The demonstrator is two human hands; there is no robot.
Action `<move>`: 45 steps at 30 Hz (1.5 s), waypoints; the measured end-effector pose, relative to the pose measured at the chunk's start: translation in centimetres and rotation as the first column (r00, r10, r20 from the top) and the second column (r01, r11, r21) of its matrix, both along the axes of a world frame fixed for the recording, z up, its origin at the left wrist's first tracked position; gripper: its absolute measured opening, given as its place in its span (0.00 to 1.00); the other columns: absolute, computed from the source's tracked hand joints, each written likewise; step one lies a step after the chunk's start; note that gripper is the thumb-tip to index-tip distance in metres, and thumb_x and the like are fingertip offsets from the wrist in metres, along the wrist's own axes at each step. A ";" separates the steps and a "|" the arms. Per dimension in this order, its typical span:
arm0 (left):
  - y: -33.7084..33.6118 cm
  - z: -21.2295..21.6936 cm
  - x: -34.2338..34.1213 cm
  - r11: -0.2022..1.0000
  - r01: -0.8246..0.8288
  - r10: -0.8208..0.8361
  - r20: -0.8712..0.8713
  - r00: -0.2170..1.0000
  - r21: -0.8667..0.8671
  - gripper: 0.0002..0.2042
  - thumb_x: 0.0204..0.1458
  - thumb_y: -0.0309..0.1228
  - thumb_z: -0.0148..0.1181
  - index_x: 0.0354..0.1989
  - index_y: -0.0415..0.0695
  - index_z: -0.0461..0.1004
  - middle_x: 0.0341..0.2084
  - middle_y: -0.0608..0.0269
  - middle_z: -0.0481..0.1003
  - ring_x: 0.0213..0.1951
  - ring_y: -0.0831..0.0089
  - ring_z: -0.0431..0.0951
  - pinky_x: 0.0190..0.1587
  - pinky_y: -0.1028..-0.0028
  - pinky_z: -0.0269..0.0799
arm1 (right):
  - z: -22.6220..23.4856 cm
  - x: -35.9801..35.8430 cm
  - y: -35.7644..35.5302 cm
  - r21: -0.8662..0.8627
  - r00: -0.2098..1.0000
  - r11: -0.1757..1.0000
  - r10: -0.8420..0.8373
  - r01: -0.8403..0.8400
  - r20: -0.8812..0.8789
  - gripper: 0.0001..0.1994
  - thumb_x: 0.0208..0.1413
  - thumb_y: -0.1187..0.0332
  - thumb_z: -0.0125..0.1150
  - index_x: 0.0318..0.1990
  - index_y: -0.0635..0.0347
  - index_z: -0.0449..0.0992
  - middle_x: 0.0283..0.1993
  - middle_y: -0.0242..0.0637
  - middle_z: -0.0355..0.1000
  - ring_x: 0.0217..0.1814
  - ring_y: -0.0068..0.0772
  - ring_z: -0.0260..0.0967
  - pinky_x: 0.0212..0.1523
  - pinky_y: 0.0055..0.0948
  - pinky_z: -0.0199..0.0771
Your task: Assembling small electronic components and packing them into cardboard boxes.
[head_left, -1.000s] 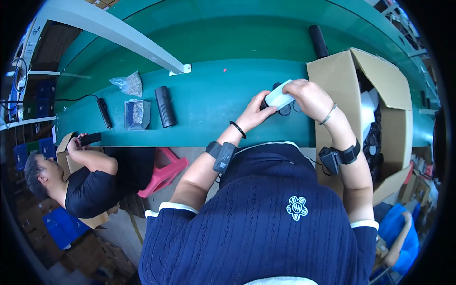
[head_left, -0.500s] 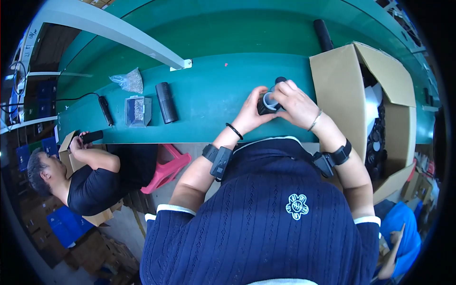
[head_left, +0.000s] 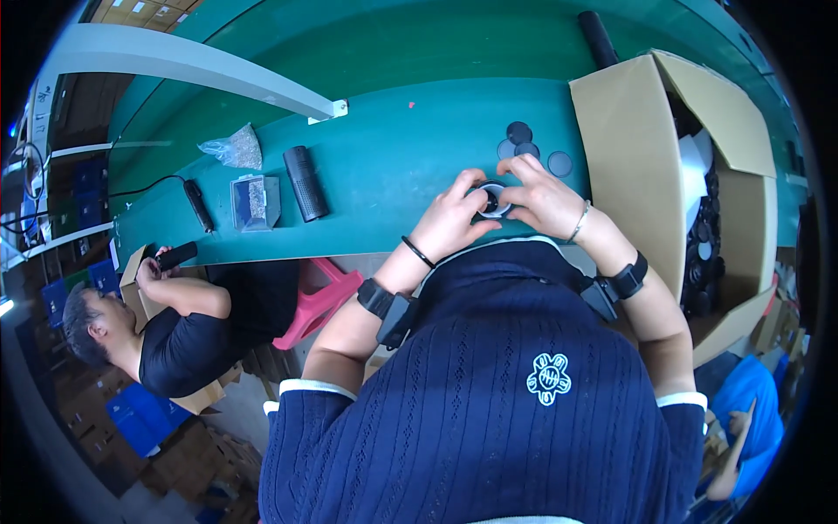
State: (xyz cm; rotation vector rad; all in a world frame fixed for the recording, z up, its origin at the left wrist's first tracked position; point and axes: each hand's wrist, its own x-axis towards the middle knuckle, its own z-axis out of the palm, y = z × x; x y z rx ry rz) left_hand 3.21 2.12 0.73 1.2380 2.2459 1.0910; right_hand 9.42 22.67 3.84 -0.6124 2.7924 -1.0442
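At the green table [head_left: 393,131], left hand [head_left: 449,218] and right hand [head_left: 543,203] in a grip around a black cylinder [head_left: 495,202], lower part hidden.

A head-worn fisheye looks down on the green bench [head_left: 393,157].

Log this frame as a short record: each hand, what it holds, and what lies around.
Left hand: left hand curled around the left side of a white-lined black cylinder
Right hand: right hand gripping the same piece from the right
Beyond the hands: dark discs on the green table
Right side: open cardboard box
Left side: textured black cylinder, clear bin of granules, bag of granules
Far left: co-worker holding a dark cylinder
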 end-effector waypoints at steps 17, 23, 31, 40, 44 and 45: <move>0.1 -0.4 1.0 0.997 -0.053 0.058 -0.112 0.992 0.047 0.12 0.35 0.34 0.72 0.22 0.42 0.77 0.46 0.54 0.67 0.45 0.57 0.75 0.42 0.63 0.76 | -1.0 0.0 -0.3 -0.010 0.998 0.998 0.067 -0.067 0.011 0.08 0.40 0.73 0.65 0.31 0.59 0.76 0.53 0.43 0.61 0.56 0.46 0.59 0.53 0.37 0.66; 0.1 -0.7 0.8 0.996 -0.081 0.085 -0.096 0.992 0.038 0.24 0.32 0.35 0.74 0.40 0.42 0.73 0.46 0.53 0.67 0.44 0.56 0.75 0.41 0.64 0.75 | -1.9 0.3 -0.1 -0.072 0.999 0.996 0.045 -0.044 0.021 0.07 0.42 0.75 0.63 0.32 0.59 0.76 0.52 0.45 0.62 0.54 0.46 0.63 0.51 0.36 0.68; 0.5 -6.3 -0.3 0.959 -0.157 -0.018 0.607 0.795 0.235 0.37 0.35 0.27 0.73 0.56 0.38 0.60 0.47 0.60 0.70 0.48 0.72 0.71 0.52 0.71 0.67 | -0.8 -1.1 0.3 -0.415 0.951 0.900 0.003 0.132 0.309 0.16 0.47 0.82 0.56 0.45 0.59 0.70 0.55 0.41 0.63 0.52 0.39 0.69 0.48 0.33 0.71; 0.3 -3.7 -2.7 0.742 -0.609 0.075 0.867 0.493 0.282 0.31 0.43 0.22 0.67 0.56 0.42 0.58 0.42 0.65 0.69 0.46 0.75 0.70 0.51 0.71 0.67 | -16.3 -7.4 8.0 0.176 0.686 0.680 -0.727 0.712 0.033 0.06 0.50 0.72 0.60 0.36 0.57 0.75 0.38 0.45 0.71 0.40 0.46 0.71 0.42 0.37 0.71; -0.7 -4.2 -3.1 0.756 -0.627 0.165 0.874 0.457 0.185 0.31 0.43 0.23 0.68 0.56 0.43 0.58 0.42 0.65 0.70 0.46 0.75 0.70 0.51 0.72 0.67 | -15.9 -8.8 7.4 0.253 0.655 0.661 -0.746 0.707 0.119 0.05 0.49 0.71 0.60 0.33 0.60 0.72 0.38 0.46 0.69 0.43 0.50 0.69 0.44 0.41 0.69; -0.9 -4.7 -3.1 0.759 -0.624 0.160 0.875 0.456 0.186 0.31 0.43 0.23 0.67 0.56 0.43 0.58 0.43 0.65 0.70 0.46 0.74 0.70 0.52 0.71 0.66 | -15.9 -8.8 7.2 0.242 0.662 0.658 -0.746 0.713 0.081 0.05 0.50 0.72 0.60 0.31 0.61 0.70 0.37 0.46 0.70 0.43 0.52 0.69 0.43 0.42 0.69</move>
